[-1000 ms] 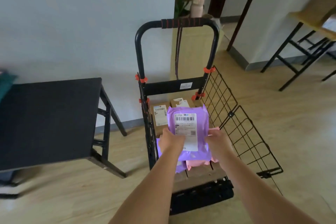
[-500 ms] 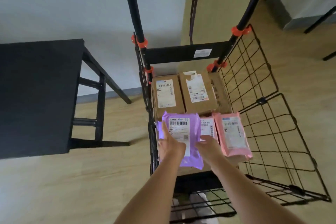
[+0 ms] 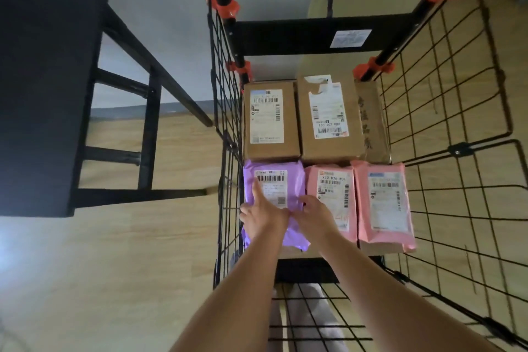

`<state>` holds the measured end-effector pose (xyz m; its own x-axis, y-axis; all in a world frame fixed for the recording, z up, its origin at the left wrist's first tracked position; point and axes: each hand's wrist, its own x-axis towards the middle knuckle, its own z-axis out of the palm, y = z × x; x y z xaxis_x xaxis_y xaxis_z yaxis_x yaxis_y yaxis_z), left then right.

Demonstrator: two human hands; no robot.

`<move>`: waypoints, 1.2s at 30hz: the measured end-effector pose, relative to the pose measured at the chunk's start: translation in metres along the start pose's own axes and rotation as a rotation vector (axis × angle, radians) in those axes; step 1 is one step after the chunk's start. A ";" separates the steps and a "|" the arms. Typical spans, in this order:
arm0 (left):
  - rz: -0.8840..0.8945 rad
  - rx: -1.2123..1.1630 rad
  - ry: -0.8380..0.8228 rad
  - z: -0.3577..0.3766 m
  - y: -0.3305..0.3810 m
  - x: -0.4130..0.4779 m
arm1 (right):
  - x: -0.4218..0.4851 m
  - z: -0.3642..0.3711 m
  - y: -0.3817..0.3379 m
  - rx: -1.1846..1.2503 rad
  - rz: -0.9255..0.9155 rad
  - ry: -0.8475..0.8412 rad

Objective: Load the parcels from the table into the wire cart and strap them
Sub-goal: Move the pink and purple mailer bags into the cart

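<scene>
My left grip (image 3: 264, 216), spread flat, presses the purple parcel (image 3: 274, 177) beneath it. My right grip (image 3: 314, 216) pinches its edge, likely squaring it.

- your wire cart (image 3: 285, 34) carries two cardboard boxes (image 3: 271, 120) (image 3: 328, 114) side by side at the back, with a brown parcel (image 3: 371, 120) just beside them on the right.
- in front of them, in one row: a purple mailer bag (image 3: 271, 177) and two pink mailer bags (image 3: 334, 194) (image 3: 385, 200).
- the black table (image 3: 43, 94) on your left stands on the wooden floor (image 3: 114, 266), near the cart.
</scene>
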<state>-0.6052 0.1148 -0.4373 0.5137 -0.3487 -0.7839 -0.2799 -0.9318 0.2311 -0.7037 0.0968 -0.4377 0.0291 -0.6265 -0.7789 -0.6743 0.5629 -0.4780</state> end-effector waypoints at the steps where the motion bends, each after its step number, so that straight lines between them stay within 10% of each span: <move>1: -0.005 0.004 -0.001 0.000 0.001 0.001 | 0.001 0.001 0.000 -0.010 -0.008 -0.010; 26: 0.319 0.211 -0.001 -0.071 0.012 -0.115 | -0.096 -0.073 -0.052 -0.425 -0.314 0.100; 36: 0.550 0.425 0.387 -0.139 -0.002 -0.187 | -0.163 -0.088 -0.114 -0.760 -0.561 0.241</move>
<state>-0.5881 0.1679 -0.2117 0.4352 -0.8308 -0.3471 -0.8207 -0.5245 0.2265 -0.6964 0.0874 -0.2201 0.3965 -0.8387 -0.3732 -0.9072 -0.2957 -0.2992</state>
